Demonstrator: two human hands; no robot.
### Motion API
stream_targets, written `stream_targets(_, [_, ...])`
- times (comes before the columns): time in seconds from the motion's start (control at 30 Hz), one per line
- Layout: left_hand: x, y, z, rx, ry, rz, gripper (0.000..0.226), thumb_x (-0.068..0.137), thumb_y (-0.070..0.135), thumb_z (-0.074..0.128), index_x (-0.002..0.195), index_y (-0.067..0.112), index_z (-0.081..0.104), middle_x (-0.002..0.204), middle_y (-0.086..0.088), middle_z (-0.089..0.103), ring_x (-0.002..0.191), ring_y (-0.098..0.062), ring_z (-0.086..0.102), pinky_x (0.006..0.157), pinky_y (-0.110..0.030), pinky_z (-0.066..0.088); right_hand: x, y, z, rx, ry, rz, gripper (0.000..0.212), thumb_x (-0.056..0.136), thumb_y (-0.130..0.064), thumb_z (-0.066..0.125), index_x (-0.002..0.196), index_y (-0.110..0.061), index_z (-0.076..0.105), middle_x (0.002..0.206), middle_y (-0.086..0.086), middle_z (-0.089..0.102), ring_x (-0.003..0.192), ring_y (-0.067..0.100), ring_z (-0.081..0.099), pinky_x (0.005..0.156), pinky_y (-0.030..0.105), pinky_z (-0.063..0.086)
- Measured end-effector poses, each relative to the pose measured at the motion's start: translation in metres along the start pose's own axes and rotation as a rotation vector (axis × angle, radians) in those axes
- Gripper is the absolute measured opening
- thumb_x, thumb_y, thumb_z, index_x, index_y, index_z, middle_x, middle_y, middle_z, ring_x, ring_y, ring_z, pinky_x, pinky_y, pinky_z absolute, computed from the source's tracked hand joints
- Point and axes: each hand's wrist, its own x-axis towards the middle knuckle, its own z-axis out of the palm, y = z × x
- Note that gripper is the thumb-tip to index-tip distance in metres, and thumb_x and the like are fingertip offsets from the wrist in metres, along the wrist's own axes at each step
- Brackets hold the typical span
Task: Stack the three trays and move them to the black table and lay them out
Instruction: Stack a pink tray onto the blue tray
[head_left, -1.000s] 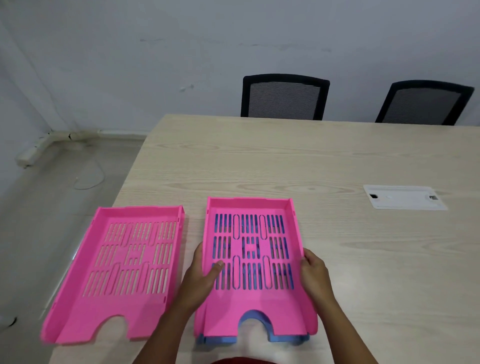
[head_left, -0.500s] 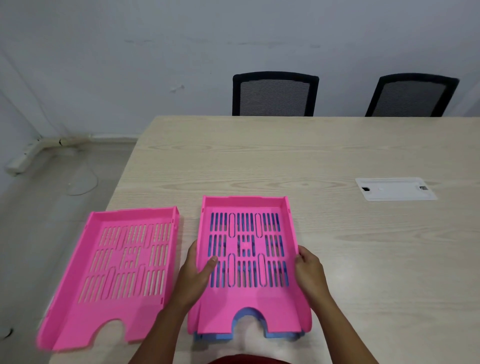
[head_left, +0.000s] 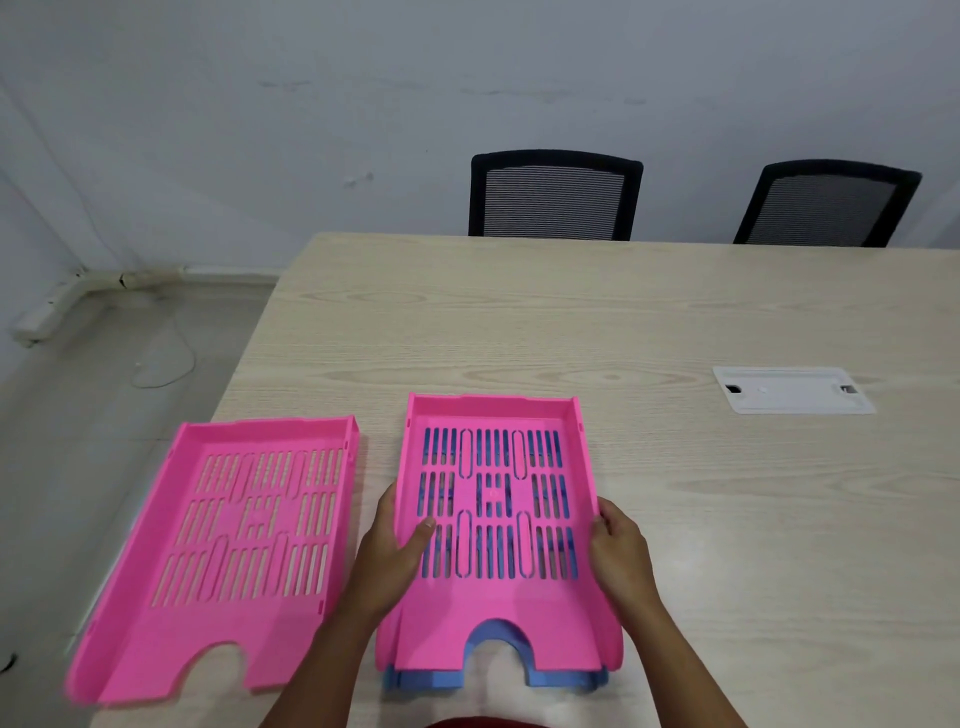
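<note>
left hand (head_left: 387, 558) | right hand (head_left: 621, 558) | bare forearms, no sleeves | red garment (head_left: 483, 722) at bottom edge

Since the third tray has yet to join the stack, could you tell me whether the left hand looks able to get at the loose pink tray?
Probably yes: the loose pink tray lies right beside the left hand with nothing between, though that hand now grips the stacked pink tray.

Bare tabletop is lying open beyond and right of the pink slotted plastic tray (head_left: 493, 613), up to the white rectangular cable hatch (head_left: 792, 390). A second pink slotted tray (head_left: 228, 556) is crowding the light wooden table (head_left: 519, 322) at its left edge, leaving a narrow gap that the left hand (head_left: 387, 556) is filling.
</note>
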Motion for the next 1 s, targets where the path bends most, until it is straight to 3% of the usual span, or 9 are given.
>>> stream_targets(0.23, [-0.005,-0.003,0.005,-0.008,0.02,0.018,0.076,0.097,0.037,0.057,0.158,0.027,0.012,0.163,-0.004,0.029,0.148,-0.029,0.03,0.114,-0.049,0.03,0.002,-0.002,-0.003,-0.021,-0.038,-0.008,0.034,0.104,-0.014,0.036,0.111,-0.02,0.069,0.096,0.0,0.074,0.089,0.018,0.071,0.067,0.025,0.052])
stream_targets(0.4, [-0.008,-0.003,0.006,-0.03,0.0,0.036,0.078,0.097,0.036,0.057,0.158,0.026,0.009,0.164,-0.004,0.026,0.149,-0.028,0.028,0.115,-0.046,0.03,-0.005,0.001,-0.004,-0.02,-0.068,-0.041,0.026,0.105,-0.024,0.045,0.125,-0.029,0.061,0.109,-0.007,0.072,0.095,0.005,0.068,0.069,0.016,0.05])
stream_targets(0.5, [-0.009,-0.001,0.006,-0.032,0.0,0.054,0.076,0.097,0.033,0.057,0.158,0.024,0.011,0.162,-0.004,0.03,0.148,-0.028,0.029,0.115,-0.045,0.029,-0.006,0.004,-0.004,-0.033,-0.061,-0.055,0.031,0.104,-0.024,0.047,0.132,-0.024,0.06,0.113,-0.003,0.073,0.099,0.009,0.07,0.075,0.021,0.054])
stream_targets(0.6, [-0.006,-0.005,0.004,-0.025,0.01,0.057,0.076,0.097,0.037,0.057,0.157,0.026,0.013,0.161,-0.003,0.031,0.148,-0.027,0.03,0.115,-0.047,0.03,-0.009,0.001,-0.002,-0.011,-0.022,-0.092,0.032,0.104,-0.018,0.047,0.133,-0.022,0.059,0.111,-0.009,0.071,0.098,0.004,0.068,0.075,0.016,0.053])
stream_targets(0.67, [-0.004,-0.007,0.002,-0.03,0.015,0.06,0.074,0.096,0.039,0.058,0.156,0.029,0.016,0.16,-0.001,0.035,0.145,-0.022,0.035,0.114,-0.047,0.032,-0.012,-0.002,-0.001,0.0,0.032,-0.118,0.036,0.103,-0.015,0.047,0.137,-0.021,0.057,0.118,-0.009,0.069,0.101,0.004,0.067,0.084,0.022,0.056])
stream_targets(0.73, [-0.004,-0.008,0.0,-0.05,0.019,0.07,0.069,0.097,0.037,0.058,0.155,0.029,0.021,0.157,0.001,0.04,0.137,-0.013,0.039,0.113,-0.045,0.035,-0.014,-0.006,-0.001,0.011,0.095,-0.134,0.043,0.102,-0.013,0.048,0.145,-0.015,0.051,0.132,-0.004,0.062,0.114,0.006,0.057,0.101,0.027,0.047])
stream_targets(0.8, [-0.003,-0.01,-0.002,-0.06,0.022,0.079,0.068,0.097,0.035,0.058,0.155,0.03,0.023,0.157,0.002,0.039,0.14,-0.015,0.038,0.115,-0.049,0.035,-0.014,-0.009,0.0,-0.002,0.146,-0.157,0.047,0.102,-0.012,0.05,0.148,-0.011,0.048,0.138,0.0,0.058,0.119,0.004,0.048,0.102,0.024,0.039])
stream_targets(0.87, [-0.002,-0.012,-0.006,-0.071,0.032,0.102,0.067,0.097,0.032,0.059,0.154,0.029,0.024,0.16,0.0,0.035,0.145,-0.02,0.034,0.116,-0.052,0.034,-0.013,-0.013,0.003,-0.022,0.172,-0.194,0.047,0.101,-0.012,0.051,0.148,-0.011,0.049,0.142,0.002,0.058,0.124,0.008,0.051,0.104,0.025,0.04])
stream_targets(1.0, [0.001,-0.015,-0.018,-0.126,0.071,0.137,0.067,0.097,0.022,0.06,0.155,0.021,0.027,0.162,0.0,0.03,0.148,-0.018,0.029,0.118,-0.039,0.028,-0.014,-0.023,0.018,-0.048,0.168,-0.268,0.045,0.099,-0.01,0.054,0.144,-0.011,0.054,0.144,0.007,0.059,0.131,0.018,0.054,0.11,0.028,0.038])
